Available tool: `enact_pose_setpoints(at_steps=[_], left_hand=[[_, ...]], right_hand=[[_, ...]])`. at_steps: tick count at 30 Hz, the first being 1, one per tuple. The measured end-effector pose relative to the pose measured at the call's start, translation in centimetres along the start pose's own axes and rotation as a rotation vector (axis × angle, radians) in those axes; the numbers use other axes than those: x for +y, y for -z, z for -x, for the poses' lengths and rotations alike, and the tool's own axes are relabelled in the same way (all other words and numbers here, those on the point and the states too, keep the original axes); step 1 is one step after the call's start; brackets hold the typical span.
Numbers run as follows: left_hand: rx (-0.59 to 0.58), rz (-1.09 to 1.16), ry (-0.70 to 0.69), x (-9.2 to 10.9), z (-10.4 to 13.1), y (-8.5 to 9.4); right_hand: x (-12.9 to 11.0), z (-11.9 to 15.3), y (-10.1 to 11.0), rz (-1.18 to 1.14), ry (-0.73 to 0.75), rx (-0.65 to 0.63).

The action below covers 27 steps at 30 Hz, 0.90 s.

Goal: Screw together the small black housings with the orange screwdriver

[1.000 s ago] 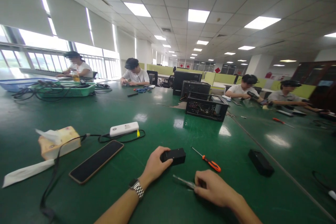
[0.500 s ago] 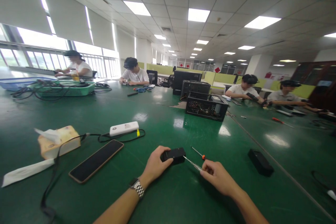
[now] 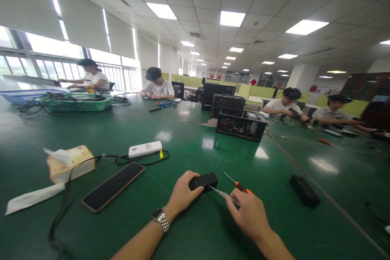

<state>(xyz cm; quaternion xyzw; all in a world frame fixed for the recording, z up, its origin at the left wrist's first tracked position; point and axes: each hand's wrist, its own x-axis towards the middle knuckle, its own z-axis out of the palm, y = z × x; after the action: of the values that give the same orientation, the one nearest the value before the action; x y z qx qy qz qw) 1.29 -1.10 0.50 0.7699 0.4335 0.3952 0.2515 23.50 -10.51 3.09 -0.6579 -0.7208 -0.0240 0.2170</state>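
My left hand [image 3: 183, 190] is closed around the left end of a small black box [image 3: 207, 180], thumb along its near side. What exactly the box is, I cannot make out. In my right hand [image 3: 250, 213] is a thin screwdriver with a clear handle [image 3: 222, 194]. Its metal tip meets the near side of the box, close to my left thumb. Just beyond my right hand lies a second screwdriver with an orange and black handle [image 3: 240, 187], partly hidden by the fingers. A similar black box [image 3: 304, 191] rests farther right on the green table.
On the left lie a phone [image 3: 113, 187], a tissue pack [image 3: 73, 164] and a white power bank [image 3: 145, 149] with a black cable. Open computer cases [image 3: 241, 124] stand mid-table. A green basket [image 3: 76, 103] holds cables. Several people sit around the far side.
The screwdriver tip has moved from the right end of the box to its near side, left and slightly down. My right hand has turned and shows more of its back.
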Motion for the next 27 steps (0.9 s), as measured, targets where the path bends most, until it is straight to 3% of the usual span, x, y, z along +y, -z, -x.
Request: enact_pose_setpoints(at_steps=[6, 10, 13, 22, 27], left_hand=[[-0.011, -0.002, 0.02, 0.2, 0.0, 0.0], [-0.014, 0.001, 0.033, 0.4, 0.0, -0.1], [-0.023, 0.009, 0.023, 0.5, 0.0, 0.0], [-0.033, -0.003, 0.038, 0.4, 0.0, 0.1], [-0.034, -0.002, 0.026, 0.6, 0.0, 0.2]], right_hand=[[0.0, 0.0, 0.4, 0.137, -0.111, 0.078], [0.9, -0.3, -0.1, -0.084, -0.042, -0.018], [0.8, -0.4, -0.7, -0.117, -0.075, -0.057], [3.7, -0.8, 1.0, -0.277, -0.135, 0.072], [3.5, -0.8, 0.7, -0.26, -0.127, 0.068]])
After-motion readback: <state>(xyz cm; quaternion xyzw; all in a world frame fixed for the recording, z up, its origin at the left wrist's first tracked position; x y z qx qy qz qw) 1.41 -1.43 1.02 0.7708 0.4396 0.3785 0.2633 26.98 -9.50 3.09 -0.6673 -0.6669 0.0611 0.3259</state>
